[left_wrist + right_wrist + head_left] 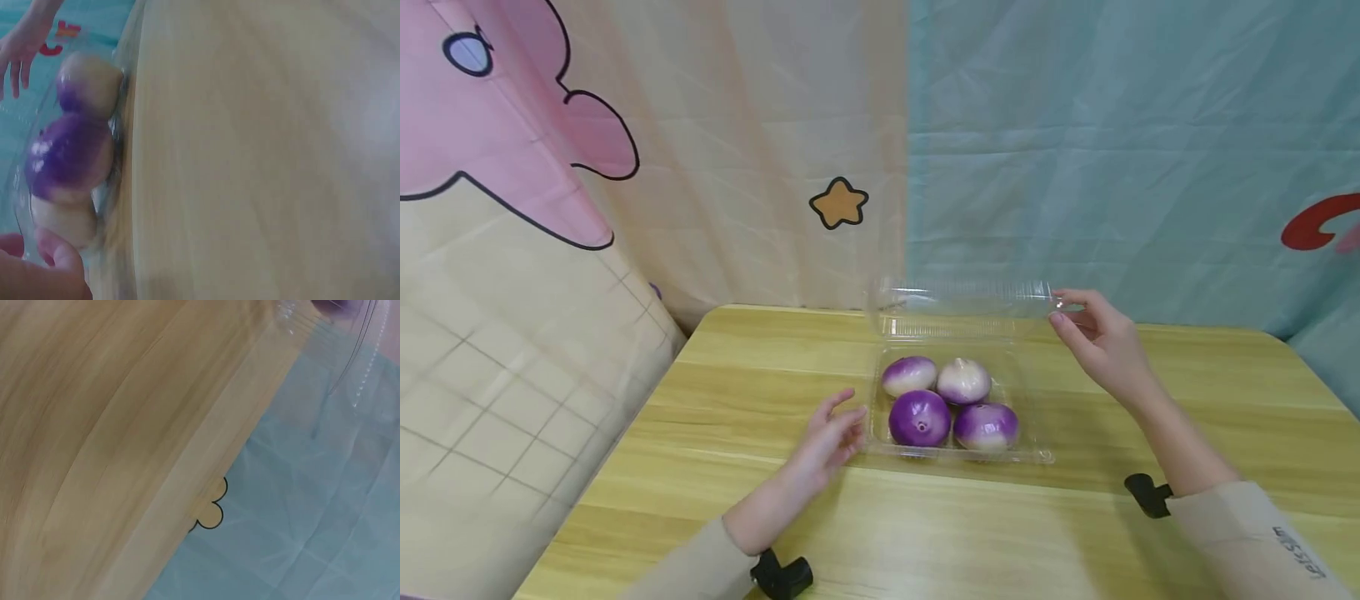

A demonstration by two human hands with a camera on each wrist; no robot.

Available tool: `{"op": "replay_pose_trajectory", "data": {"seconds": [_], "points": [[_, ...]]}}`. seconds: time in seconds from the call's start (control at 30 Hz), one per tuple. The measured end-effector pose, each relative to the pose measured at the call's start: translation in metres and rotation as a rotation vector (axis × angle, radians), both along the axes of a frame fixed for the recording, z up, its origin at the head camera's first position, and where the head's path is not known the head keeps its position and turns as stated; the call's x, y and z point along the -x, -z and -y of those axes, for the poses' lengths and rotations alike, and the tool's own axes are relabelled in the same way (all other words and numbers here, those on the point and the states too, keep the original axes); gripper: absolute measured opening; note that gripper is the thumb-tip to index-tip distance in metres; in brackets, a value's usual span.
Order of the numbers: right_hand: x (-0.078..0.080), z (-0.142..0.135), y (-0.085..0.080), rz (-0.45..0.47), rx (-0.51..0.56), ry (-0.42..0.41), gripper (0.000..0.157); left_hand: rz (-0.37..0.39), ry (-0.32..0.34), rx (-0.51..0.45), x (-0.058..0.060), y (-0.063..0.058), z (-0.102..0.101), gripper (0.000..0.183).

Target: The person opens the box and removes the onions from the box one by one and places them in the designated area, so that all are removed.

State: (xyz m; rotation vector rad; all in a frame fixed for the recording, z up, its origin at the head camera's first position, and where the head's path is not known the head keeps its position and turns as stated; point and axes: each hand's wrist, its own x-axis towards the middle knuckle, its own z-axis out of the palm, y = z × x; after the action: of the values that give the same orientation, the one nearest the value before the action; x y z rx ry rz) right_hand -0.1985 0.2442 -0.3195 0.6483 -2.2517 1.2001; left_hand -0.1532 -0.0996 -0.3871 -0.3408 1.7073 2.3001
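Observation:
A clear plastic clamshell box (pixel 1033 433) lies on the table with its lid (pixel 966 296) raised at the back. Several purple-and-white onions (pixel 920 419) sit in the base, one showing a pale pointed tip. My right hand (pixel 1108 346) pinches the lid's right corner between thumb and fingers. Beside the base's left wall is my left hand (pixel 823 442), fingers loosely bent and holding nothing. The left wrist view shows the onions (pixel 70 153) through the clear wall, with the left fingers (pixel 59 256) close by and the right hand (pixel 28 47) beyond.
The pale wooden table (pixel 700 467) ends just behind the box. A printed curtain (pixel 760 150) hangs along its back edge. Black wrist mounts (pixel 782 575) sit at both sleeves.

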Motion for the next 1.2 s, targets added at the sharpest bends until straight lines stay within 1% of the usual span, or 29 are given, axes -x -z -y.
{"op": "replay_pose_trajectory", "data": {"seconds": [0.1,0.2,0.37,0.5,0.63,0.83,0.93,1.2], "points": [[0.007,0.002,0.002,0.12,0.072,0.005,0.026,-0.033,0.066,-0.005,0.016,0.003,0.007,0.057],[0.015,0.003,0.006,0.205,0.134,-0.019,0.03,-0.069,0.142,-0.006,0.026,0.005,0.011,0.057],[0.027,0.002,0.018,0.352,0.176,-0.038,0.043,-0.133,0.237,0.044,0.036,0.004,0.01,0.058],[0.033,0.002,0.027,0.46,0.232,-0.069,0.054,-0.133,0.266,0.065,0.039,0.003,0.01,0.057],[0.037,0.002,0.032,0.538,0.306,-0.105,0.059,-0.118,0.262,0.065,0.04,0.002,0.008,0.052],[0.041,0.0,0.035,0.611,0.425,-0.171,0.055,-0.107,0.227,0.056,0.041,0.002,0.003,0.05],[0.043,0.0,0.036,0.628,0.451,-0.175,0.055,-0.099,0.214,0.055,0.042,0.002,0.002,0.05],[0.047,0.002,0.034,0.657,0.478,-0.165,0.055,-0.09,0.201,0.042,0.043,0.003,0.002,0.049]]}}
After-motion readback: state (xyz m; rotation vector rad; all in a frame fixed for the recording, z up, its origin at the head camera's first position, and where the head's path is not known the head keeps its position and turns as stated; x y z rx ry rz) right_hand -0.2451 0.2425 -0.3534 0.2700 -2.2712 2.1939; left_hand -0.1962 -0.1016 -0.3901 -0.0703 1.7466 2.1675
